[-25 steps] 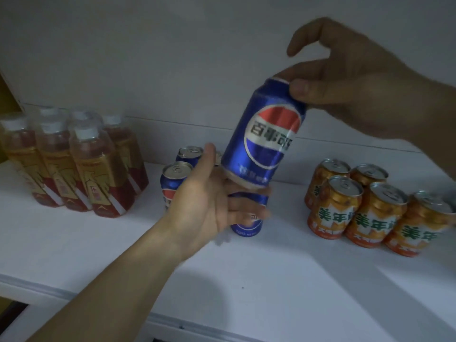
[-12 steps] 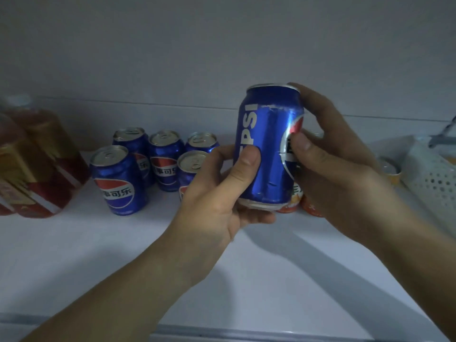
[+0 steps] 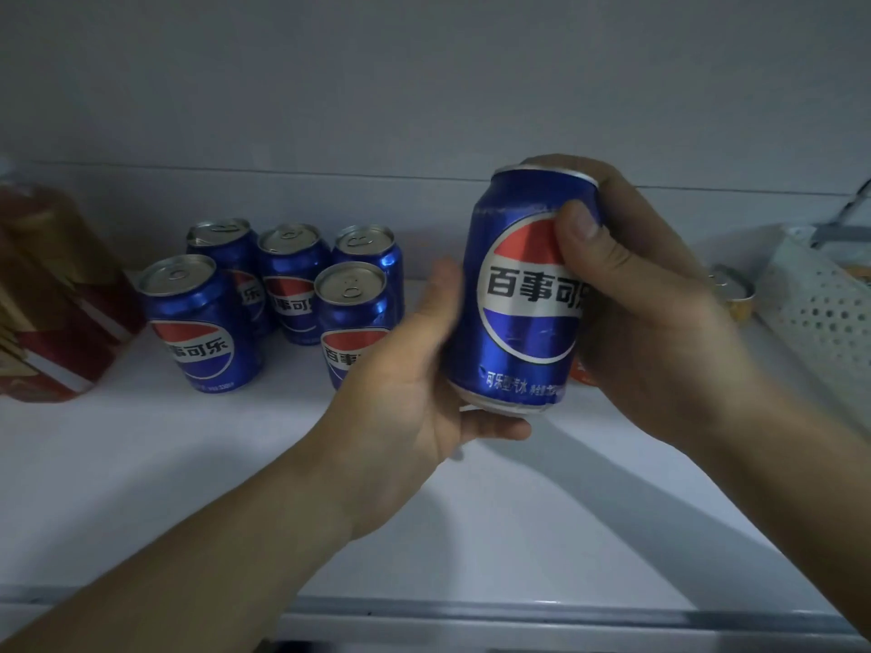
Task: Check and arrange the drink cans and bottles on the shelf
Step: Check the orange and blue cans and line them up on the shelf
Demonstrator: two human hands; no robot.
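I hold a blue Pepsi can (image 3: 523,294) upright above the white shelf (image 3: 188,454), its logo facing me. My right hand (image 3: 650,313) wraps the can's right side, thumb across the logo. My left hand (image 3: 414,379) cups its lower left side, fingers under the base. Behind and to the left, several more blue Pepsi cans (image 3: 202,322) stand in a cluster on the shelf. An orange can (image 3: 582,375) peeks out behind my right hand, mostly hidden.
Red and gold tea bottles (image 3: 52,304) stand at the far left. A white perforated basket (image 3: 820,313) sits at the far right, with a can top (image 3: 730,287) beside it. The shelf's front edge (image 3: 471,610) runs along the bottom.
The can has been turned in my hands, so the round logo with Chinese lettering now faces me instead of the side lettering. My left thumb has slid off the can's front.
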